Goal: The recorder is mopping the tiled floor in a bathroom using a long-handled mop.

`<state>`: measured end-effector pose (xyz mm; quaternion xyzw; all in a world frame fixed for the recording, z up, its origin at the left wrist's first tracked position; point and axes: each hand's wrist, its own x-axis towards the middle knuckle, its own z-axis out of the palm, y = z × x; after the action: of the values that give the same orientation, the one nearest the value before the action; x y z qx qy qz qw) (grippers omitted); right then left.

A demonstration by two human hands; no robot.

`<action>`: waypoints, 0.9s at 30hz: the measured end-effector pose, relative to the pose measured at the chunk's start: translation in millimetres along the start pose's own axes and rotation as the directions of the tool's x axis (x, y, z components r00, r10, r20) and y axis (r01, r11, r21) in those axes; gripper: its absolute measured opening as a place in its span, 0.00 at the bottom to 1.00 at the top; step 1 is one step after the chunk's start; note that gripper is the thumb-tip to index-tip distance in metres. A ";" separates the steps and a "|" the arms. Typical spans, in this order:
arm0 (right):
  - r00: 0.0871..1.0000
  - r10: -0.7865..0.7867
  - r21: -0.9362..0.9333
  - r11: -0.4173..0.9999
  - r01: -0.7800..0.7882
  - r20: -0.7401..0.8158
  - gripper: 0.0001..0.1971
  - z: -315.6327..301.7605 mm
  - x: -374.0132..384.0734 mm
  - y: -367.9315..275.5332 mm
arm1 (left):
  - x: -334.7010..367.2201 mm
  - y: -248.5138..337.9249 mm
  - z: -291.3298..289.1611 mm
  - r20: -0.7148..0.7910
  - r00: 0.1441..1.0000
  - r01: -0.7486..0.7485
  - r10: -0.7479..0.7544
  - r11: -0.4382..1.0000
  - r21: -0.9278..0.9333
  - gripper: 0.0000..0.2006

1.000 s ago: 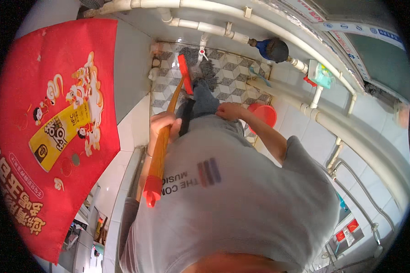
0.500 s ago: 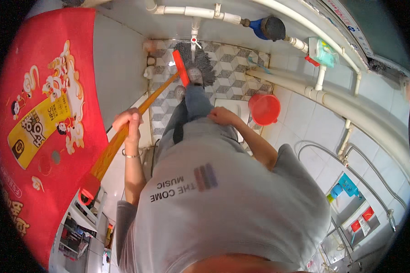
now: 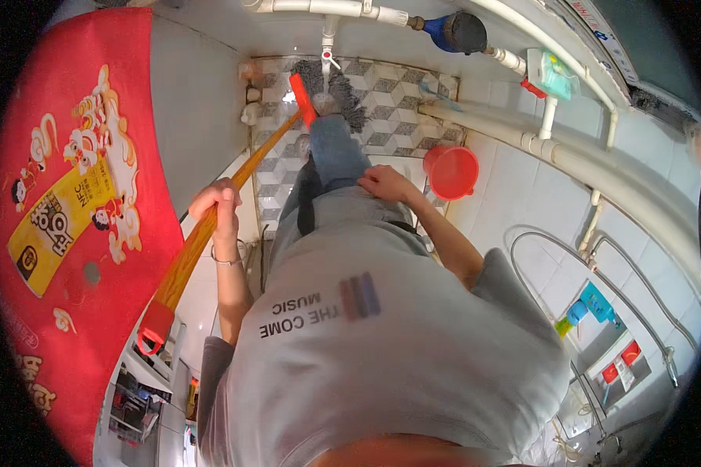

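The person's left hand point(image 3: 216, 208) is wrapped firmly around the wooden handle of a mop point(image 3: 258, 156). The handle slants away ahead of that hand and to its right, down to a red bar point(image 3: 302, 101) and a dark grey fringe point(image 3: 354, 110) spread on the patterned tile floor point(image 3: 385, 113). Behind the hand, the handle ends in a red cap point(image 3: 156, 323). A red banner point(image 3: 128, 233) hangs to its left. The right hand point(image 3: 383, 185) rests against the front of the trousers point(image 3: 339, 152), fingers bent; I can't tell whether they pinch the cloth. Just beyond it, to the right, stands a red bucket point(image 3: 453, 173).
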<state>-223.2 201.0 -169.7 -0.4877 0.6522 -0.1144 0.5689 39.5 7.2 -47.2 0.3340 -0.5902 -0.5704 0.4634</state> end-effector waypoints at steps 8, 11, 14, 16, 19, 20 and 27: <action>0.998 0.028 0.123 0.992 -0.034 0.047 0.17 -10.7 20.0 42.8 | 28.6 -24.2 -2.5 -0.007 0.999 -0.036 0.035 0.993 -0.116 0.17; 0.986 0.122 -0.006 0.992 -0.124 -0.116 0.17 -14.7 -15.4 9.7 | 14.8 -5.6 -5.9 -0.035 0.999 -0.021 0.020 0.999 -0.032 0.18; 0.967 0.254 0.081 0.963 -0.255 0.032 0.19 -25.7 -21.0 11.9 | 14.4 -9.3 -5.3 -0.002 1.000 -0.006 0.006 1.000 0.016 0.17; 0.980 0.198 0.025 0.980 -0.198 0.000 0.19 -21.9 -6.5 29.9 | 25.2 -11.6 3.9 -0.007 1.000 -0.029 0.029 0.999 -0.037 0.17; 0.991 0.106 -0.039 0.993 -0.110 -0.077 0.18 -13.4 -12.5 42.6 | 25.8 -9.8 10.9 -0.041 0.999 -0.036 0.033 0.997 -0.064 0.17; 0.987 0.077 -0.053 0.995 -0.085 -0.141 0.19 -11.1 -18.9 44.2 | 24.7 -9.7 11.7 -0.065 0.998 -0.027 0.024 0.998 -0.052 0.17; 0.978 0.186 0.268 0.951 -0.154 -0.098 0.20 -19.6 -34.7 66.4 | 44.8 -6.9 24.2 0.024 1.000 -0.008 0.007 1.000 0.026 0.19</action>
<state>-277.8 252.7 -188.2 -0.3431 0.7048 -0.1787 0.5947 0.5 -26.2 -44.5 0.3309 -0.6043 -0.5649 0.4542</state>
